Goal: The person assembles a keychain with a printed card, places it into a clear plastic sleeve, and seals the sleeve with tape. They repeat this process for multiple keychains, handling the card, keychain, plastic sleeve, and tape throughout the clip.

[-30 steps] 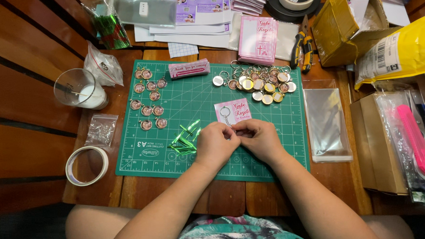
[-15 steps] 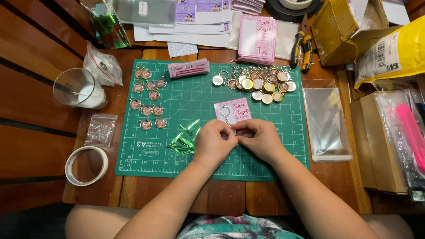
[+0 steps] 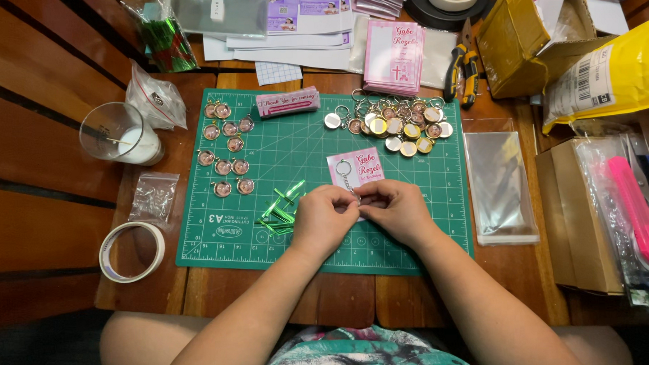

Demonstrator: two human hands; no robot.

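- Left hand (image 3: 324, 220) and right hand (image 3: 396, 210): fingers pinched together on the lower edge of the pink card (image 3: 358, 168).
- Pink card: at the middle of the green cutting mat (image 3: 426, 222), keyring (image 3: 343, 167) on top.
- Green twist ties (image 3: 280, 209): just left of the card.

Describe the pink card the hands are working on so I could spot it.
On the green cutting mat, look just above the left hand and right hand. The small pink paper card lies alone with a metal keyring on it, unlike the stacked pink cards beyond the mat.
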